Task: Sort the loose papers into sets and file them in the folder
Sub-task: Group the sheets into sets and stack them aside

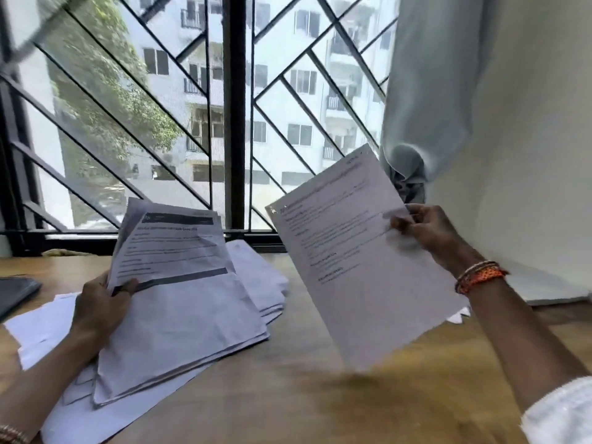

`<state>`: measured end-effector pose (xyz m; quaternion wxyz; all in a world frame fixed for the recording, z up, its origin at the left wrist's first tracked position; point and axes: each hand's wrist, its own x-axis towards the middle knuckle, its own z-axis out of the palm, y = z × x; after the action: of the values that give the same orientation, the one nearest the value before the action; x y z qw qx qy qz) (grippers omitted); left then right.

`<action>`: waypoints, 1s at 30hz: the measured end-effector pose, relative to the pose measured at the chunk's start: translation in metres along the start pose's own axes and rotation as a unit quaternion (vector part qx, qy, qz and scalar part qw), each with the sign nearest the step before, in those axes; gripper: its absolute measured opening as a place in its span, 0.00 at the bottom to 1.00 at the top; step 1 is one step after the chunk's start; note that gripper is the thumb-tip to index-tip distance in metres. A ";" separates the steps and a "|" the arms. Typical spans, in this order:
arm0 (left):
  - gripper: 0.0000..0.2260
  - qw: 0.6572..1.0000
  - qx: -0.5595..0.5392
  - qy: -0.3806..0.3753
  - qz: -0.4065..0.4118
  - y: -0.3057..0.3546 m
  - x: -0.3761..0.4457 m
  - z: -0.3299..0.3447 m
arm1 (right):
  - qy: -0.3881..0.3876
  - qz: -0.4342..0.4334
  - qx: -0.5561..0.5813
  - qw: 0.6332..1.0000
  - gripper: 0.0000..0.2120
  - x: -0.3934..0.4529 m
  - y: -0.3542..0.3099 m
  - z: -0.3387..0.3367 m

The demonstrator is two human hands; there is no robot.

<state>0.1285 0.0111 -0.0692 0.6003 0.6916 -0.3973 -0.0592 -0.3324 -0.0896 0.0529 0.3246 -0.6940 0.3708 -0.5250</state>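
Note:
My left hand (99,304) grips a stack of printed papers (179,299) by its left edge, tilted up above the wooden desk (288,395). My right hand (426,225) pinches the right edge of a single printed sheet (358,267), held up in the air to the right of the stack. More loose papers (259,277) lie flat on the desk behind the stack, and further white sheets (41,331) lie under my left arm. A dark folder (16,293) shows at the desk's left edge.
A barred window (234,116) rises right behind the desk. A pale curtain (426,91) hangs at the right beside a white wall. A white flat object (557,293) lies at the desk's right end, partly behind my right arm.

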 end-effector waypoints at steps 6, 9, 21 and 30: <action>0.13 1.000 -0.023 -0.004 0.006 0.001 0.000 0.004 | 0.023 0.031 0.147 0.988 0.04 -0.011 0.000 0.039; 0.12 0.997 -0.074 -0.014 -0.007 0.002 -0.001 0.006 | 0.061 0.051 0.170 0.982 0.06 -0.023 0.021 0.075; 0.10 0.986 -0.157 -0.051 0.005 0.030 -0.021 0.010 | 0.088 0.064 0.077 0.991 0.11 -0.047 0.056 0.127; 0.06 0.944 -0.231 -0.219 -0.088 0.034 -0.024 0.005 | 0.385 -0.043 -0.174 0.905 0.17 -0.039 0.059 0.029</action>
<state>0.0936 0.0235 -0.0500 0.6345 0.5358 -0.4320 -0.3517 -0.3214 -0.0846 -0.0222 0.0074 -0.4988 0.5221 -0.6918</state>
